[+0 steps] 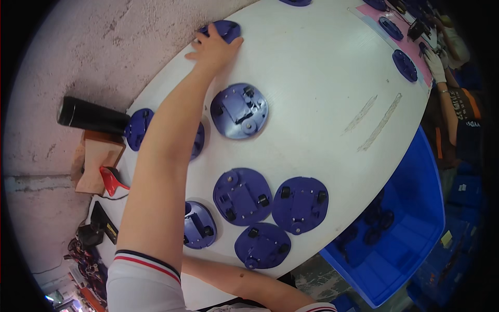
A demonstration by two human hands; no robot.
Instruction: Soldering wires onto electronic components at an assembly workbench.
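My left hand (215,51) reaches to the far edge of the white table. Its fingers are spread over the near side of a round purple-blue plastic base (227,30), touching it without closing round it. Beneath my left arm, a second base (197,141) is partly covered, and another (199,229) shows beside the elbow. Nearer the middle lies a shiny base (239,111) with small black wheels. My right forearm (244,281) crosses low in the picture and passes behind my left arm, which hides my right hand.
Three more bases (242,196) lie close together on the white table (322,104). At left are a black bottle (92,113), a base (138,129) and a red funnel-like piece (110,180). A blue bin (416,229) with dark parts stands at right. Across the table, a co-worker's gloved hand (434,65) shows.
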